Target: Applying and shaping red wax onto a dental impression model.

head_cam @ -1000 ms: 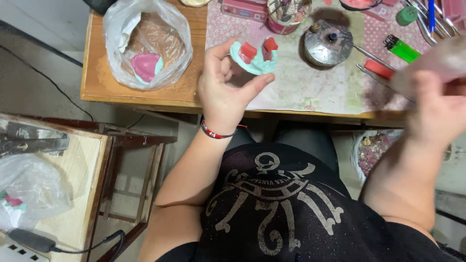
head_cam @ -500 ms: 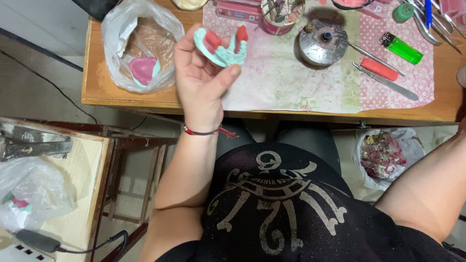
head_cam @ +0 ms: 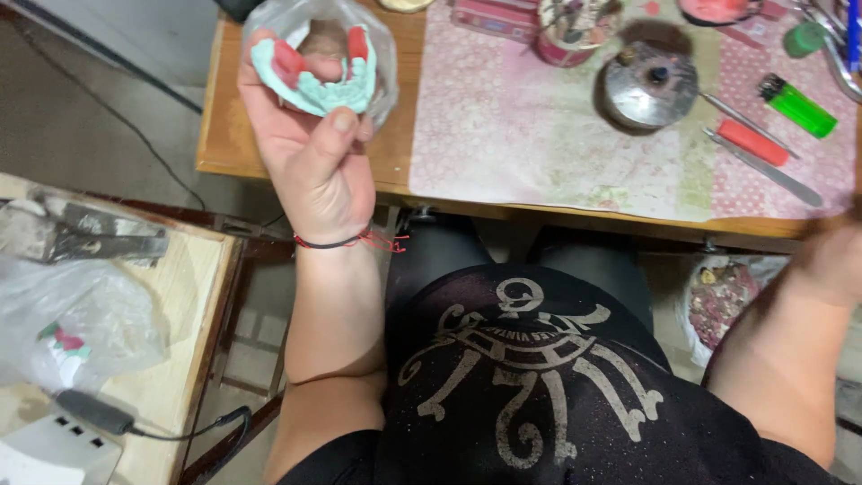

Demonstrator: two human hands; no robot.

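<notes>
The left hand (head_cam: 310, 153) is raised above the left end of the tabletop (head_cam: 395, 157). It pinches a dental cast (head_cam: 316, 76), mint green and horseshoe shaped, with red wax blocks on both ends. The thumb presses on the front of the cast and the other fingers close behind it. The cast is in the air, in front of a clear plastic bag (head_cam: 382, 54) that lies on the tabletop. On the wrist there is a thin dark bracelet (head_cam: 337, 241) with red threads.

The right hand (head_cam: 831, 260) is at the right edge of the view, below the tabletop edge. It is blurred, so I cannot tell if it is spread or closed, or if it carries something.

A pink patterned mat (head_cam: 539, 135) covers the middle and the right of the tabletop. On it stand a round metal burner (head_cam: 648, 83) and a small tin (head_cam: 575, 31) with tools inside. A green lighter (head_cam: 796, 104) lies to the right of the burner, and near it lie a red-handled tool (head_cam: 752, 142) and a thin metal tool (head_cam: 763, 166).

On the left, lower, there is a side table (head_cam: 171, 359) with another plastic bag (head_cam: 72, 319), a metal tool (head_cam: 81, 233) and a white box with a black cable (head_cam: 99, 415). Under the tabletop on the right stands a bag of scraps (head_cam: 723, 296).
</notes>
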